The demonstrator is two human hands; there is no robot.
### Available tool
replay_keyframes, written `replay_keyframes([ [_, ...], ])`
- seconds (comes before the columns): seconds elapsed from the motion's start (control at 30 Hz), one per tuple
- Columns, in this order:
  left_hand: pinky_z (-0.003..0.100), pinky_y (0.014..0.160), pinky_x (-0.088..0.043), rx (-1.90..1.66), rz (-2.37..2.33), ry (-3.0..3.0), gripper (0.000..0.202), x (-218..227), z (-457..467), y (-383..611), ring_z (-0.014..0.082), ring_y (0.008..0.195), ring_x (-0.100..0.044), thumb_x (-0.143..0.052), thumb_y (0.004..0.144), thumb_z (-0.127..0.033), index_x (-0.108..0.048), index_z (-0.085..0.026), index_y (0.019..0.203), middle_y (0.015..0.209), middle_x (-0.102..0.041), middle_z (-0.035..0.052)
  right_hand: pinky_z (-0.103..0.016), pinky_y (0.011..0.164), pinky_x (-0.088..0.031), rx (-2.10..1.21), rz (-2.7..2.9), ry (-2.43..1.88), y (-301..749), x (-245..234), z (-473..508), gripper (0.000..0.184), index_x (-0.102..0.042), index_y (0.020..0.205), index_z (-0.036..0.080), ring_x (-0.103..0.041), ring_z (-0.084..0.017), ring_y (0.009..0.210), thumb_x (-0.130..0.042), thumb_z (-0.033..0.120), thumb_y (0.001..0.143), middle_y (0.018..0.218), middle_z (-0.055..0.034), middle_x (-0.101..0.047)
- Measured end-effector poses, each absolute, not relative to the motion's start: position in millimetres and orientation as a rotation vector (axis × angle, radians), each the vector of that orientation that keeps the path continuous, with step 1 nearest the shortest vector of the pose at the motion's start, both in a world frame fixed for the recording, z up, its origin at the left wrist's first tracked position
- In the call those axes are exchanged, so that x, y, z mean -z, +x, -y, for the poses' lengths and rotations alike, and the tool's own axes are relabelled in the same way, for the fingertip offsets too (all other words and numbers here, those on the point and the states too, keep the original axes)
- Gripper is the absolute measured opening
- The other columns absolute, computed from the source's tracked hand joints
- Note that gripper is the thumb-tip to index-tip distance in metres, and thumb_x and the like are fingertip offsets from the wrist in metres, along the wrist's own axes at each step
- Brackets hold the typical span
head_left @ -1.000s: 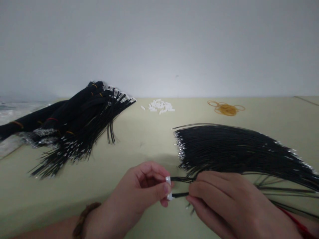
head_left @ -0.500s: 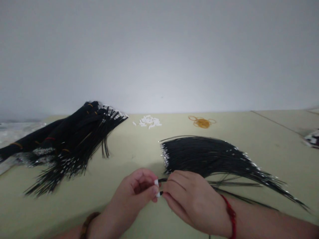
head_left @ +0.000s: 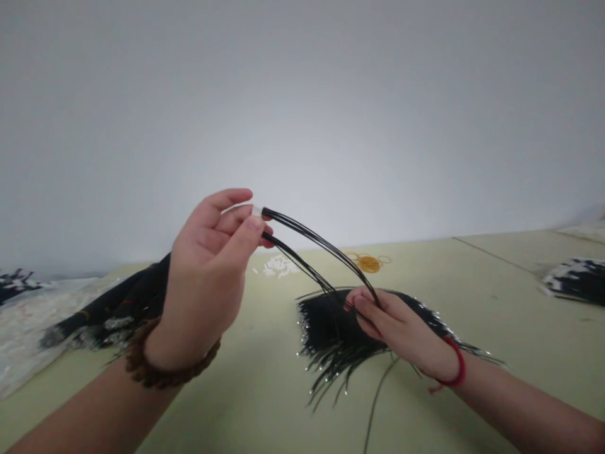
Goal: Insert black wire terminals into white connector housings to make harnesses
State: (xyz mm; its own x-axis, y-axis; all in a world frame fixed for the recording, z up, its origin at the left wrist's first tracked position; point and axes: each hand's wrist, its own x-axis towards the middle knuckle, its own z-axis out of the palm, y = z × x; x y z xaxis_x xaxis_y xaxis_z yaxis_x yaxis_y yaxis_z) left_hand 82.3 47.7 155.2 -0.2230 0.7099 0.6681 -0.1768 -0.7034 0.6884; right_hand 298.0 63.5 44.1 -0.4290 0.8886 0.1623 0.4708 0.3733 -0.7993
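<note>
Raised over the table, my left hand (head_left: pixel 203 265) pinches a white plastic connector (head_left: pixel 257 210) between thumb and fingers, its index finger extended. Thin black wires (head_left: pixel 312 236) run from it in two arched groups, down to the right. A second connector, if present on the lower group, is hidden behind my thumb. My right hand (head_left: pixel 397 325) is closed around those wires farther along. Below it spreads a pile of loose black wires (head_left: pixel 326 331) with shiny metal tips, partly covered by the hand.
Small white connectors (head_left: pixel 278 266) lie in a heap at the back, with tan rubber bands (head_left: pixel 368 262) to their right. Bundled black wires (head_left: pixel 127 296) rest at the left beside clear plastic bags (head_left: pixel 28 328). Another wire bundle (head_left: pixel 576 280) sits far right. A pale wall stands behind.
My left hand has risen with the connector, and its wires now arch between my hands, which are farther apart. My right hand has shifted right and up. The view has also moved.
</note>
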Motion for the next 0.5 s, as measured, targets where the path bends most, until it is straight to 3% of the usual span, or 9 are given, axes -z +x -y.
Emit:
replay_keyframes([
  [0.1, 0.016, 0.062, -0.05, -1.927, -0.608, 1.295, 0.016, -158, -53, 91, 0.009, 0.067, -0.06, -0.063, 0.077, -0.012, -0.058, -0.015, 0.092, 0.071, -0.06, 0.0003, -0.006, 0.045, -0.028, -1.015, 2.095, -1.152, 308, -41, -52, 0.05, -0.047, 0.095, 0.005, -0.035, 0.002, 0.051, -0.018, 0.047, 0.097, 0.066, -0.0007, -0.042],
  [0.17, 0.021, 0.069, -0.053, -1.882, -0.554, 1.236, 0.014, -156, -52, 97, 0.0101, 0.07, -0.061, -0.062, 0.079, -0.014, -0.056, -0.015, 0.092, 0.074, -0.061, 0.0003, -0.007, 0.052, -0.036, -1.04, 2.169, -1.109, 316, -41, -44, 0.042, -0.051, 0.088, 0.005, -0.042, 0.0, 0.057, -0.031, 0.041, 0.093, 0.068, -0.0024, -0.047],
  [0.23, 0.026, 0.073, -0.053, -1.795, -0.528, 1.235, 0.013, -153, -47, 103, 0.0114, 0.071, -0.062, -0.062, 0.079, -0.015, -0.055, -0.016, 0.09, 0.073, -0.061, -0.0003, -0.014, 0.076, -0.045, -1.015, 2.215, -1.046, 322, -45, -36, 0.034, -0.053, 0.098, 0.006, -0.051, -0.004, 0.083, -0.041, 0.036, 0.088, 0.09, -0.0065, -0.052],
  [0.33, 0.023, 0.072, -0.05, -1.666, -0.569, 1.293, 0.015, -153, -37, 112, 0.0112, 0.07, -0.062, -0.066, 0.076, -0.017, -0.054, -0.017, 0.086, 0.069, -0.062, -0.0014, -0.027, 0.108, -0.03, -0.934, 2.226, -0.89, 318, -60, -25, 0.05, -0.038, 0.13, 0.012, -0.035, -0.009, 0.12, -0.045, 0.036, 0.086, 0.126, -0.0091, -0.036],
  [0.43, 0.021, 0.072, -0.048, -1.602, -0.579, 1.296, 0.02, -155, -29, 118, 0.0118, 0.072, -0.063, -0.071, 0.072, -0.022, -0.055, -0.018, 0.083, 0.07, -0.063, -0.0019, -0.026, 0.109, -0.028, -0.865, 2.196, -0.674, 299, -74, -15, 0.058, -0.028, 0.137, 0.013, -0.032, -0.009, 0.123, -0.049, 0.033, 0.087, 0.13, -0.0102, -0.031],
  [0.5, 0.021, 0.071, -0.048, -1.593, -0.554, 1.281, 0.022, -157, -25, 120, 0.0121, 0.073, -0.064, -0.073, 0.07, -0.025, -0.055, -0.019, 0.08, 0.07, -0.064, -0.0023, -0.02, 0.099, -0.036, -0.964, 2.158, -0.558, 282, -75, -11, 0.047, -0.035, 0.131, 0.012, -0.043, -0.006, 0.111, -0.046, 0.032, 0.09, 0.117, -0.0091, -0.044],
])
